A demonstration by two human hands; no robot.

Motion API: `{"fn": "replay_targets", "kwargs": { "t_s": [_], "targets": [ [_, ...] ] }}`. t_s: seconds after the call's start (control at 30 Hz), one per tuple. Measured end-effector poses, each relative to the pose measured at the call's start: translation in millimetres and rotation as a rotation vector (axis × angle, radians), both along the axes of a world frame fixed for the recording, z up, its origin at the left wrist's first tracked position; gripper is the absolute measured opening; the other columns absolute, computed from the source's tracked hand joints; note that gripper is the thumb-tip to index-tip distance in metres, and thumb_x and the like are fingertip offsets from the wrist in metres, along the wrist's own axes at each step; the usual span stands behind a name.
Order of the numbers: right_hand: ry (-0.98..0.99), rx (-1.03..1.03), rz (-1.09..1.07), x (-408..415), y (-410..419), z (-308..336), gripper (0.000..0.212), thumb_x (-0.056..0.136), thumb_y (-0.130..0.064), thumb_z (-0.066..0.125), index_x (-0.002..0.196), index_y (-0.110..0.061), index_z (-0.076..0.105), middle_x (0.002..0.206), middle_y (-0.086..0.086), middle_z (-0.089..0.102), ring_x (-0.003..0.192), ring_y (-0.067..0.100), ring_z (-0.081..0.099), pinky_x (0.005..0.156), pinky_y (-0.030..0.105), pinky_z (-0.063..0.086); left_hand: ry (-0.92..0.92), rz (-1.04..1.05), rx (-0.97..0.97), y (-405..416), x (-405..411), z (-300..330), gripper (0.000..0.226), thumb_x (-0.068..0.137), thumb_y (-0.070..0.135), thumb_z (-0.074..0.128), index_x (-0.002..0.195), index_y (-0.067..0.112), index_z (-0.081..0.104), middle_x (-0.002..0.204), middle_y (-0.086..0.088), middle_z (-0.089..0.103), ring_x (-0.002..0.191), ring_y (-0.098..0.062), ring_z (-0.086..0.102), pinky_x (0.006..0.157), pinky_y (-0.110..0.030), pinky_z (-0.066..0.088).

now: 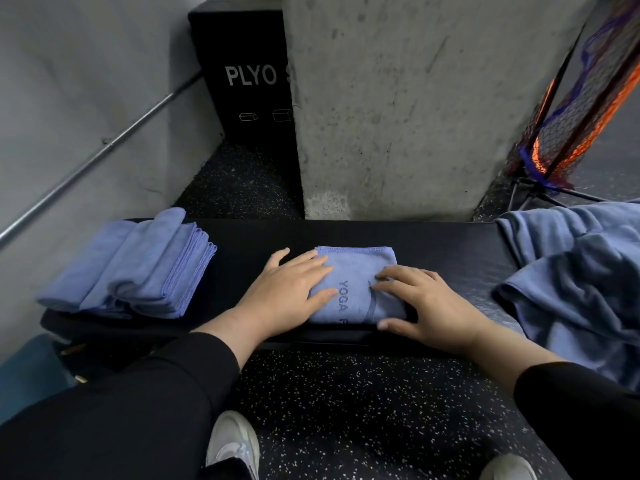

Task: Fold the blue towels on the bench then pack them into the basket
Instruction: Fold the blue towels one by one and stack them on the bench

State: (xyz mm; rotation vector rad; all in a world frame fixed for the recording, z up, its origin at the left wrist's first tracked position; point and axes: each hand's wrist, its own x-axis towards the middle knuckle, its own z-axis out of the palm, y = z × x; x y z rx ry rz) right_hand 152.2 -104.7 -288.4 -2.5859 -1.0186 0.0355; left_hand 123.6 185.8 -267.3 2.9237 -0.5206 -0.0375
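A small folded blue towel (356, 271) printed "YOGA" lies in the middle of the black padded bench (443, 244). My left hand (287, 292) lies flat on its left side with straight fingers. My right hand (426, 303) presses its right side, fingers spread, thumb along the near edge. A stack of folded blue towels (138, 268) sits at the bench's left end. A heap of unfolded blue towels (581, 289) covers the right end. No basket is in view.
A concrete pillar (398, 109) rises right behind the bench. A black plyo box (242, 77) stands at the back left, next to a grey wall with a metal rail (97, 154). An orange-and-black net frame (575, 109) leans at the right. Speckled rubber floor (363, 410) and my shoes lie below.
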Motion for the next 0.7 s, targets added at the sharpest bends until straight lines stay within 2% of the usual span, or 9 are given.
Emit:
{"fn": "replay_targets", "kwargs": {
  "t_s": [0.03, 0.1, 0.23, 0.33, 0.4, 0.47, 0.53, 0.7],
  "targets": [
    [-0.007, 0.006, 0.019, -1, -3, -1, 0.071, 0.084, -0.079, 0.048, 0.139, -0.035, 0.053, 0.145, -0.017, 0.043, 0.140, 0.006, 0.038, 0.115, 0.040, 0.030, -0.031, -0.031, -0.040, 2, -1, 2, 0.075, 0.092, 0.070, 0.018, 0.145, 0.028, 0.051, 0.154, 0.014, 0.045, 0.147, -0.005, 0.030, 0.123, -0.036, 0.010],
    [-0.010, 0.003, 0.024, -3, -2, -1, 0.063, 0.084, -0.068, 0.054, 0.136, -0.034, 0.055, 0.143, -0.016, 0.045, 0.138, 0.007, 0.041, 0.113, 0.038, 0.033, -0.037, -0.091, -0.078, 5, -3, 3, 0.071, 0.092, 0.071, 0.026, 0.140, 0.029, 0.056, 0.142, 0.016, 0.050, 0.137, -0.006, 0.039, 0.118, -0.031, 0.018],
    [-0.070, 0.044, -0.052, -5, 10, 6, 0.040, 0.091, -0.050, 0.045, 0.117, -0.026, 0.062, 0.127, -0.016, 0.060, 0.121, 0.008, 0.056, 0.105, 0.037, 0.038, 0.054, -0.120, -0.006, 5, -9, 2, 0.076, 0.087, 0.080, 0.033, 0.146, 0.035, 0.047, 0.149, 0.017, 0.038, 0.141, -0.006, 0.030, 0.120, -0.031, 0.016],
    [-0.062, 0.047, -0.100, -6, 14, 17, 0.035, 0.092, -0.050, 0.036, 0.105, -0.027, 0.060, 0.101, -0.016, 0.064, 0.097, 0.007, 0.057, 0.101, 0.035, 0.037, 0.010, -0.110, -0.012, 1, -13, 2, 0.060, 0.090, 0.069, 0.049, 0.139, 0.035, 0.051, 0.140, 0.019, 0.045, 0.134, -0.004, 0.037, 0.118, -0.032, 0.022],
    [-0.048, 0.046, -0.097, -7, 12, 23, 0.034, 0.092, -0.054, 0.036, 0.100, -0.028, 0.057, 0.090, -0.015, 0.062, 0.086, 0.005, 0.054, 0.099, 0.033, 0.037, 0.019, -0.077, -0.076, 0, -13, 4, 0.041, 0.092, 0.060, 0.049, 0.120, 0.033, 0.058, 0.120, 0.019, 0.057, 0.118, -0.004, 0.049, 0.110, -0.034, 0.030],
    [-0.002, 0.009, -0.058, -9, 9, 28, 0.037, 0.089, -0.065, 0.041, 0.104, -0.033, 0.052, 0.091, -0.018, 0.060, 0.087, 0.002, 0.054, 0.098, 0.028, 0.035, 0.088, -0.016, -0.161, 2, -13, 6, 0.041, 0.088, 0.065, 0.041, 0.105, 0.033, 0.060, 0.103, 0.018, 0.061, 0.102, -0.003, 0.054, 0.103, -0.033, 0.035],
    [0.035, -0.001, -0.044, -11, 8, 31, 0.039, 0.085, -0.071, 0.048, 0.107, -0.039, 0.047, 0.094, -0.020, 0.059, 0.088, 0.000, 0.053, 0.092, 0.025, 0.033, 0.130, 0.026, -0.258, 7, -14, 8, 0.038, 0.087, 0.066, 0.046, 0.097, 0.033, 0.061, 0.094, 0.019, 0.064, 0.096, -0.004, 0.057, 0.096, -0.030, 0.039],
    [0.145, 0.119, -0.177, -9, 14, 38, 0.023, 0.091, -0.050, 0.063, 0.106, -0.036, 0.053, 0.078, -0.013, 0.065, 0.071, 0.005, 0.058, 0.069, 0.027, 0.043, 0.211, 0.158, -0.434, 6, -14, 24, 0.020, 0.092, 0.051, 0.065, 0.087, 0.031, 0.064, 0.081, 0.008, 0.068, 0.076, -0.007, 0.062, 0.075, -0.033, 0.050]
  ]
}}
